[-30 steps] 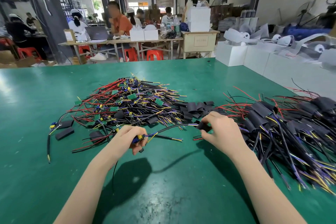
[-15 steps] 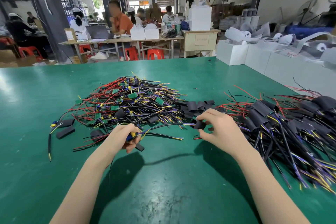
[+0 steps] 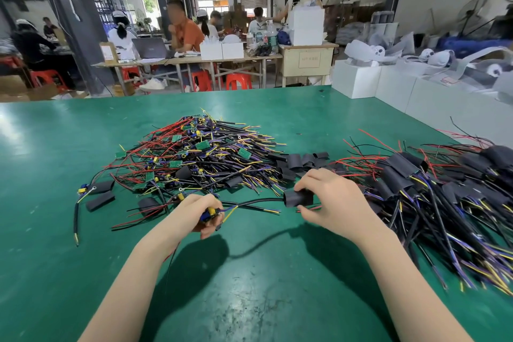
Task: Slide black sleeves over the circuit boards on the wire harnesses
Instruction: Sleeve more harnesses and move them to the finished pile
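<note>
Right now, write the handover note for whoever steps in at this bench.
Left hand grips the board end of one harness, held above the table.
Right hand pinches a black sleeve threaded on that harness's black cable; the sleeve is not yet over the board.
Bare pile, green boards showing, lies centre-left: still to do.
Loose sleeves sit just behind the right hand, with a few more at the left.
Sleeved pile lies at the right: done.
Next, probably: slide this sleeve along to the board, then add the harness to the right pile.
</note>
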The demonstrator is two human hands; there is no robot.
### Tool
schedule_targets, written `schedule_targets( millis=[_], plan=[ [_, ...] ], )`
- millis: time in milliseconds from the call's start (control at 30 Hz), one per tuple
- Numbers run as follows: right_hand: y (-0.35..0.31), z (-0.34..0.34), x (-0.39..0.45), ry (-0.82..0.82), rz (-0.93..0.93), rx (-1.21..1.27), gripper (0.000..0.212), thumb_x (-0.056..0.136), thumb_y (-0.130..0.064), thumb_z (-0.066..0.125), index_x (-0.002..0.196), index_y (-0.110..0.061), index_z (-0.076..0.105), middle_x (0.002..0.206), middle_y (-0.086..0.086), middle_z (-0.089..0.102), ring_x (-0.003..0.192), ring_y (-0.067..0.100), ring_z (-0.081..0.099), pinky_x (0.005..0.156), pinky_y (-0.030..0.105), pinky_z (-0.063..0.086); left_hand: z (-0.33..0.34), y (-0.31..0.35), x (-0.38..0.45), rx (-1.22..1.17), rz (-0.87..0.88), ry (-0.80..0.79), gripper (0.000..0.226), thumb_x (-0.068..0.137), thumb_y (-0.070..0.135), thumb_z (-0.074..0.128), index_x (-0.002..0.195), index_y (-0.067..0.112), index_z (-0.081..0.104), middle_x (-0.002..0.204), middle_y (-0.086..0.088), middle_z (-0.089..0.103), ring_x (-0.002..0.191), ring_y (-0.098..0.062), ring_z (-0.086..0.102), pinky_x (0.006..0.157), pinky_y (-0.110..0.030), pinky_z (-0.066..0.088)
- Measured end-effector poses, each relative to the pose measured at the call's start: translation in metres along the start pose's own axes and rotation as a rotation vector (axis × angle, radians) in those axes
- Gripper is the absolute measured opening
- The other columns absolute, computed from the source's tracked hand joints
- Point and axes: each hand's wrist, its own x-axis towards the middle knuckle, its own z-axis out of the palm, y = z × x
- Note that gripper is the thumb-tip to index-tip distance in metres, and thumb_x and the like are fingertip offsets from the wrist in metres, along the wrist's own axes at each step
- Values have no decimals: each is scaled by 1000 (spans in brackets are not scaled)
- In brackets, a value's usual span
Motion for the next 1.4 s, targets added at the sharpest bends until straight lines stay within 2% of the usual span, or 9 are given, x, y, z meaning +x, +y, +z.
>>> schedule_targets(
  millis=[133, 300, 400, 467, 567, 700, 867, 967, 1400],
  plan=[
    [2, 0, 3, -41, -72, -67, 25, 70, -31, 69, 92, -21, 66, 87, -8, 64, 93, 20, 52, 71, 28, 31, 1, 4, 0, -45, 0, 37, 25, 66, 26, 51, 47, 11, 57, 53, -10, 50, 45, -22, 42, 44, -25, 39],
    [-16, 1, 4, -31, -140, 13, 23, 69, -32, 68, 91, -24, 65, 86, -12, 63, 93, 17, 51, 72, 29, 32, 14, 2, 0, 6, -24, -71, 25, 60, 32, 55, 43, 13, 57, 51, -7, 52, 63, -25, 44, 42, -24, 40],
    [-36, 6, 5, -55, -202, 139, 22, 72, -32, 68, 92, -23, 64, 86, -10, 62, 89, 16, 50, 74, 31, 36, 26, 0, -2, -10, -41, -136, 26, 60, 36, 58, 47, 14, 58, 53, -6, 55, 49, -22, 44, 42, -22, 41],
    [-45, 9, 5, -60, -215, 218, 21, 73, -29, 69, 92, -20, 65, 86, -7, 62, 86, 16, 50, 77, 34, 39, 28, -2, -2, -34, -60, -149, 31, 73, 31, 59, 48, 13, 60, 53, -7, 54, 41, -17, 44, 42, -22, 41],
    [-47, 8, 4, -48, -188, 317, 20, 73, -23, 72, 91, -16, 66, 84, -4, 62, 83, 17, 51, 79, 33, 42, 27, -4, 2, -89, -124, -86, 42, 96, 27, 54, 58, 10, 60, 48, -6, 49, 36, -16, 40, 40, -22, 38],
    [-46, 7, 3, -36, -152, 332, 19, 72, -23, 70, 90, -18, 66, 84, -7, 59, 84, 14, 50, 75, 32, 45, 25, -5, 3, -140, -174, 8, 34, 97, 33, 53, 77, 5, 55, 42, -8, 44, 34, -20, 38, 39, -21, 35],
    [-42, 9, 2, 19, -69, 288, 20, 72, -25, 70, 90, -19, 65, 86, -8, 60, 85, 16, 53, 76, 36, 47, 13, 3, -8, -357, -73, -24, 21, 68, 26, 77, 73, 7, 71, 68, -14, 60, 58, -20, 56, 56, -24, 53],
    [-40, 9, 2, 46, -49, 317, 21, 72, -24, 71, 91, -18, 66, 87, -8, 60, 84, 16, 54, 76, 36, 47, 13, 6, -10, -418, 5, -32, 10, 74, 14, 72, 77, 6, 75, 80, -18, 68, 66, -20, 62, 63, -23, 55],
    [-49, 17, 3, 71, -102, 260, 25, 73, -23, 70, 95, -15, 64, 90, -2, 61, 86, 22, 53, 76, 40, 47, 26, 13, -17, -347, 123, -46, 10, 84, 7, 63, 87, -2, 66, 82, -17, 65, 74, -22, 62, 69, -24, 56]
  ],
)
